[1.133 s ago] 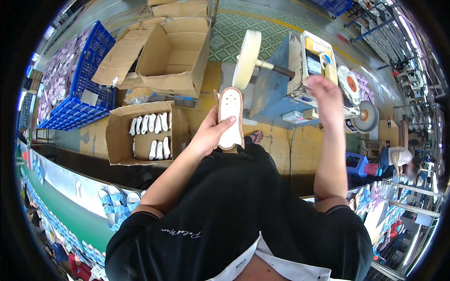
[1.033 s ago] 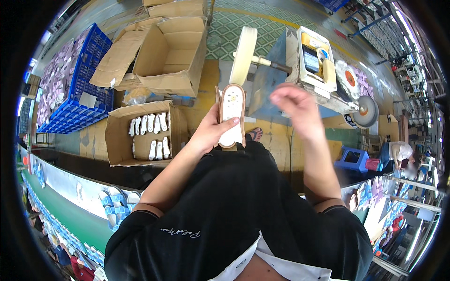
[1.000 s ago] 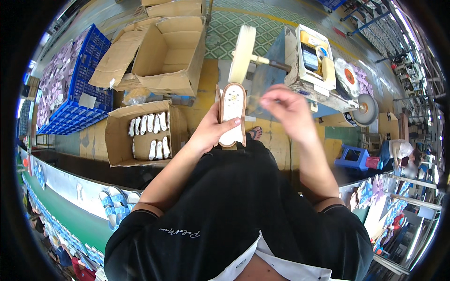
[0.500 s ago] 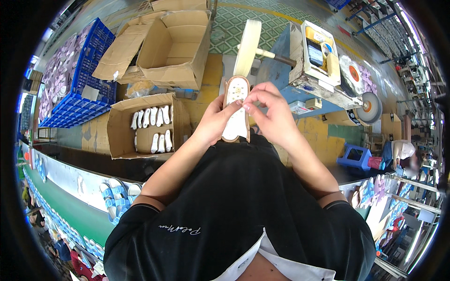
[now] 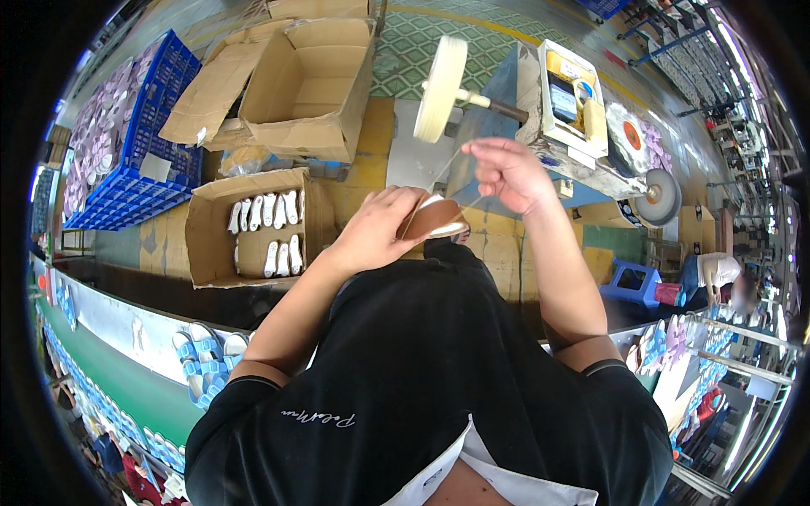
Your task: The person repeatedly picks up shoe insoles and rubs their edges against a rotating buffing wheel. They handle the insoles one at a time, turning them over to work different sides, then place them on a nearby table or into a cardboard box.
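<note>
My left hand is closed around a shoe sole in front of my waist. The sole is tilted, showing a brown side and a white strip along its edge. To the right and a little higher, my right hand is raised with its fingertips pinched together. From them a thin strand stretches down to the sole. Just beyond both hands stands a pale buffing wheel on a shaft.
An open carton at the left holds several white sole-shaped pieces. Behind it are a larger open carton and a blue crate of purple pieces. A tray sits on the machine; a grey wheel is at its right.
The sole has been turned from its flat white face to a tilted brown side. My right hand has moved up and right, away from it, drawing out the strand.
</note>
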Demonstrator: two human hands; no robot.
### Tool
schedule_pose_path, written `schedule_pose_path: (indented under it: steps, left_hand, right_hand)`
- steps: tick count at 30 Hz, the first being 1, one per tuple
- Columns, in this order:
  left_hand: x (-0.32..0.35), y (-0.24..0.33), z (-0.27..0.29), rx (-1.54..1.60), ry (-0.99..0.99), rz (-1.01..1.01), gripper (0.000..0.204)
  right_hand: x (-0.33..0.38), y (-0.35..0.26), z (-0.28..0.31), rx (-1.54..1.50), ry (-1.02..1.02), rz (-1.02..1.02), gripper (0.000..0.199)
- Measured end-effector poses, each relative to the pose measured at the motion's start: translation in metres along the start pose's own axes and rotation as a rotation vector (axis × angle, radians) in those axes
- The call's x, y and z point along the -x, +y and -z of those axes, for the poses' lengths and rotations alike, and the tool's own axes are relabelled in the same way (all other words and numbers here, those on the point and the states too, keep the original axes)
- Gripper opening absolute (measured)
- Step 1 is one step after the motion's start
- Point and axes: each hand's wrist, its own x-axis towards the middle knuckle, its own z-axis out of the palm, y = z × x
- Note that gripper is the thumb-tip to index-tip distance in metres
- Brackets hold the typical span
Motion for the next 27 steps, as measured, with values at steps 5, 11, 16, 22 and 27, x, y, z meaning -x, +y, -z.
schedule_pose_path:
  steps: [5,11,16,22,27]
  left_hand:
    - [0.005,-0.003,0.019,-0.178,-0.028,0.004,0.070]
    - [0.019,-0.012,0.020,0.011,0.031,-0.027,0.065]
    - [0.026,-0.021,-0.017,0.715,0.304,0.256,0.081]
    - [0.044,-0.045,-0.046,1.559,0.492,0.658,0.072]
    - [0.037,-0.052,-0.057,1.537,0.515,0.694,0.056]
  right_hand:
    - [-0.019,0.051,0.032,-0.328,-0.080,-0.329,0.016]
    - [-0.027,0.085,0.056,-0.455,0.044,-0.421,0.013]
    - [-0.019,0.124,0.048,-0.973,-0.126,-0.525,0.014]
    - [0.020,0.134,0.029,-0.819,0.175,-0.266,0.023]
    - [0.043,0.125,-0.002,-0.141,0.074,-0.158,0.041]
